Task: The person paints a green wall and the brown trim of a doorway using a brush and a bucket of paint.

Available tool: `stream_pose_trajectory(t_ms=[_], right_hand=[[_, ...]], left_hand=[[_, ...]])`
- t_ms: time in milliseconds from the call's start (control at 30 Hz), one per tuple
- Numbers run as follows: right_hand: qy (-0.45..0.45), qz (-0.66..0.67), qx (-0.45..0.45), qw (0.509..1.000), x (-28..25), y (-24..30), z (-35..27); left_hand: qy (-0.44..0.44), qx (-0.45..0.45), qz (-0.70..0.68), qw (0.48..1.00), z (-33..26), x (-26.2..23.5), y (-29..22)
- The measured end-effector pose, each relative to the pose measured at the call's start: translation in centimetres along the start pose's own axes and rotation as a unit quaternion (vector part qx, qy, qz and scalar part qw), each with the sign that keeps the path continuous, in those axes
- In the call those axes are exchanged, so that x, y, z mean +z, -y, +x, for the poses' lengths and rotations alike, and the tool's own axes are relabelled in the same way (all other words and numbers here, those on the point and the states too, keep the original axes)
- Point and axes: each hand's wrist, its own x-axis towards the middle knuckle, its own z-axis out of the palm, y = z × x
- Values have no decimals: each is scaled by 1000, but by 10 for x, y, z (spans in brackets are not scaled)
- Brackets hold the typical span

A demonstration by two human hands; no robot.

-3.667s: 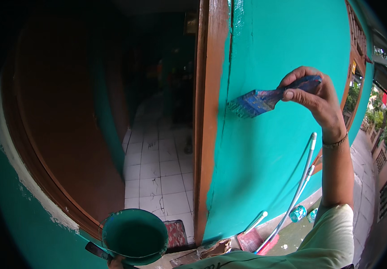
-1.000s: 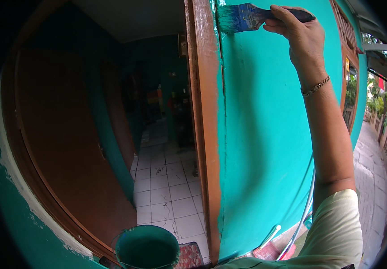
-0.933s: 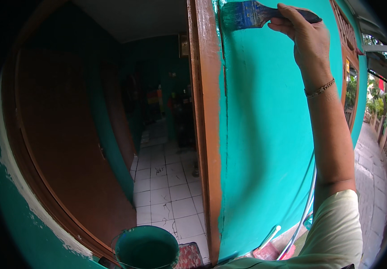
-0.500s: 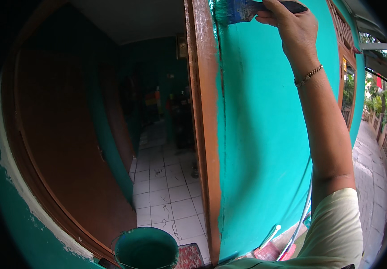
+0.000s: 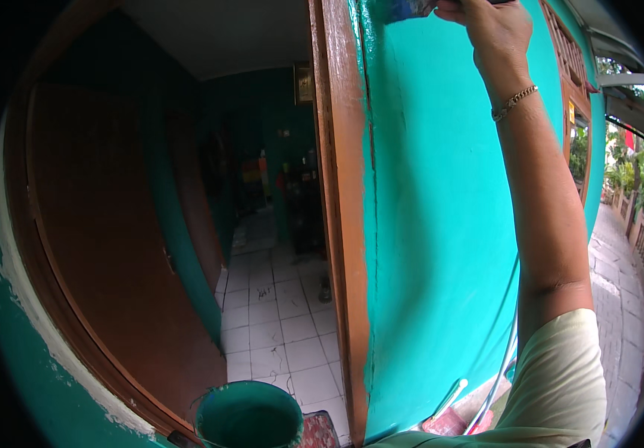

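At the top of the view, my right hand [image 5: 497, 33] is closed around the handle of a paintbrush [image 5: 409, 9], which the upper edge partly cuts off. The brush is at the turquoise wall [image 5: 441, 194], close to where the wall meets the brown wooden door frame [image 5: 346, 246]. Fresh paint shines wet along that joint, near a dark crack. My right arm reaches up, with a chain bracelet [image 5: 514, 103] around the wrist. Down by the doorway stands a green bucket [image 5: 251, 407]; what it holds cannot be made out. My left hand is out of view.
A brown door [image 5: 113, 239] stands to the left of a dim room with a white tiled floor [image 5: 266, 328]. At the wall's foot are a white-handled tool [image 5: 452, 396] and a pale hose [image 5: 502, 366]. A paved lane [image 5: 617, 299] runs along the right.
My right hand and the brush have moved slightly up and to the right in the view, so less of the brush shows. The bucket appears a little lower and further right.
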Motion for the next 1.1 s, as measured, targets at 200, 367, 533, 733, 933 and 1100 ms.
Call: stream_pose_trajectory(t_ms=[200,367,533,733,933,1100], right_hand=[[-21,35,27,999,30,-2,17],[-15,-48,11,999,22,-3,13],[-38,64,22,997,30,-4,38],[-28,-23,-11,999,35,-13,24],[-68,7,-9,998,35,8,27],[-31,-46,-55,997,53,-10,23]], left_hand=[[-29,4,-3,1000,19,-1,9],[-41,13,-8,999,29,-13,16],[-18,18,-27,999,59,-44,34],[-89,13,29,995,43,-8,20],[-72,11,-5,997,43,-13,13],[-71,17,-6,997,46,-2,13]])
